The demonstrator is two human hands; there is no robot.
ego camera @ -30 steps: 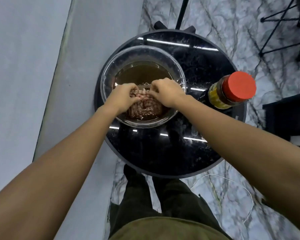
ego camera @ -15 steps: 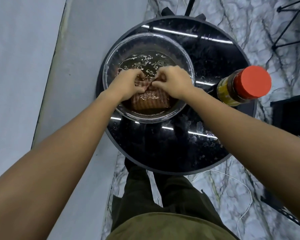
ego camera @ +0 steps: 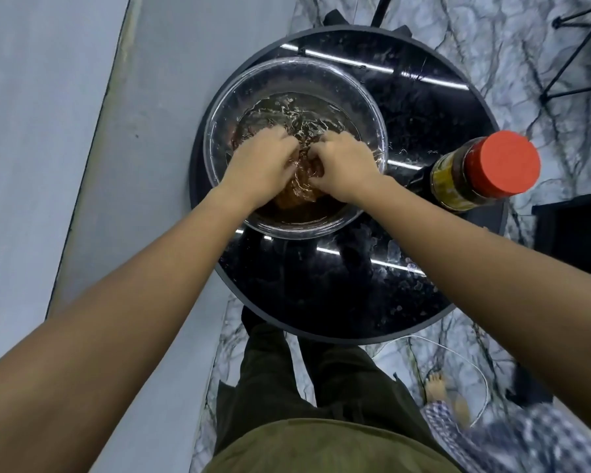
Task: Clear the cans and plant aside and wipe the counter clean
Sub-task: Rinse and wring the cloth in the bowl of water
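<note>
A clear glass bowl (ego camera: pixel 215 138) of brownish water stands on the left half of a round black table (ego camera: pixel 338 288). A checked cloth (ego camera: pixel 299 196) lies soaked in the water, mostly hidden under my hands. My left hand (ego camera: pixel 258 170) and my right hand (ego camera: pixel 342 167) are both down in the bowl, fingers curled into the cloth, knuckles nearly touching. The water around them is rippled. No cans or plant are in view.
A bottle with a red cap (ego camera: pixel 485 170) and yellow label stands on the table's right edge, close to my right forearm. Water drops (ego camera: pixel 406 264) lie on the tabletop. A grey wall (ego camera: pixel 48 131) runs along the left. Another person's foot (ego camera: pixel 435 387) and checked garment show at lower right.
Both hands have pushed the cloth deeper under the water, which is now churned. The view has shifted slightly, so the bowl and bottle sit a little lower in frame.
</note>
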